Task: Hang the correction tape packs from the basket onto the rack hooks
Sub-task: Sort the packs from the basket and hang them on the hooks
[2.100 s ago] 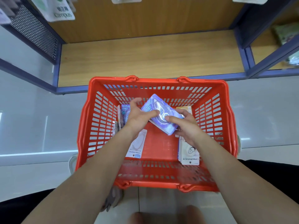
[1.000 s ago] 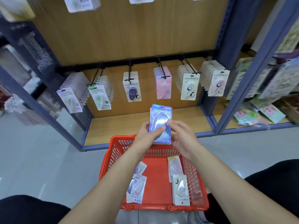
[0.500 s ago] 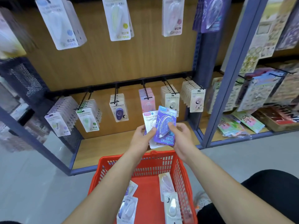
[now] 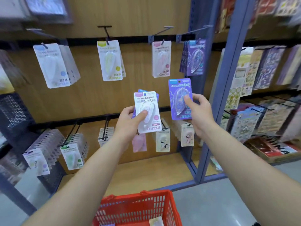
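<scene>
Right hand [image 4: 200, 111] pinches the purple pack [image 4: 180, 98], thumb on the blister, at 6 o'clock from the hanging purple packs [image 4: 194, 57]. Left hand [image 4: 128, 123] grips the white-fronted stack [image 4: 147, 111] at its 9 o'clock. The red basket [image 4: 138, 207] lies at 6 o'clock.

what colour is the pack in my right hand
Purple, with a blue strip at its top: the correction tape pack, seen in the head view.

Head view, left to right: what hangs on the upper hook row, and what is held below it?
Upper row: blue-dot white packs → yellow-dot white packs → pink-dot white pack → purple packs. Held below: white pack stack in left hand → single purple pack in right hand.
</scene>
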`<action>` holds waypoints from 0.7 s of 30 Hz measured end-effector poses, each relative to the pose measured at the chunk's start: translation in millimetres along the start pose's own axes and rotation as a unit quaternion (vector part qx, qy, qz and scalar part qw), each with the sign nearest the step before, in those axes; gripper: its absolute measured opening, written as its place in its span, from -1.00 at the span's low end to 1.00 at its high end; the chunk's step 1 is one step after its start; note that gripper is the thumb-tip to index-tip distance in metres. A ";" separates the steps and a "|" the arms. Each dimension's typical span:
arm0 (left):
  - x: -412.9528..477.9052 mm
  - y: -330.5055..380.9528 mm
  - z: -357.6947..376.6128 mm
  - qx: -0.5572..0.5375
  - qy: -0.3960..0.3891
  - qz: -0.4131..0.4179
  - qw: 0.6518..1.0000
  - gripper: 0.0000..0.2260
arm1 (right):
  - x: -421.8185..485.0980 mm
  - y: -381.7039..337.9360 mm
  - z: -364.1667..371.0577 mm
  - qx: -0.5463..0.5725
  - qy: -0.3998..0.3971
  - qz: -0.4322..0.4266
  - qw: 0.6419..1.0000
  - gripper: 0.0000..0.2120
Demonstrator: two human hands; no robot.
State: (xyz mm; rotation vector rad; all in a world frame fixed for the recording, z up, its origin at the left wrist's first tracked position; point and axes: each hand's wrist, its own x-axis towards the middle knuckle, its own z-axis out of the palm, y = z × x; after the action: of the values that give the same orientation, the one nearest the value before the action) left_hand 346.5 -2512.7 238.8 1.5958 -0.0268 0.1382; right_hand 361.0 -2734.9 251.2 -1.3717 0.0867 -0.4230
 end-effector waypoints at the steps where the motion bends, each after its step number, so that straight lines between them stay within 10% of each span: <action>1: 6.7 12.3 2.1 -0.002 -0.002 0.011 1.000 -0.63 | 13.7 -14.9 1.2 -0.002 0.008 -0.020 1.000 -0.88; 21: 77.0 68.2 36.5 -0.014 -0.022 0.088 0.996 -0.60 | 159.8 -86.2 -5.6 -0.039 0.092 -0.067 0.993 -0.77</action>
State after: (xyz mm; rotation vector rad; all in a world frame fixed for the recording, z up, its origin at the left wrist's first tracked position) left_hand 418.4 -2546.0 313.9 1.5672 -0.2032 0.2401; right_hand 485.8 -2806.3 362.2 -1.4175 0.1644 -0.6637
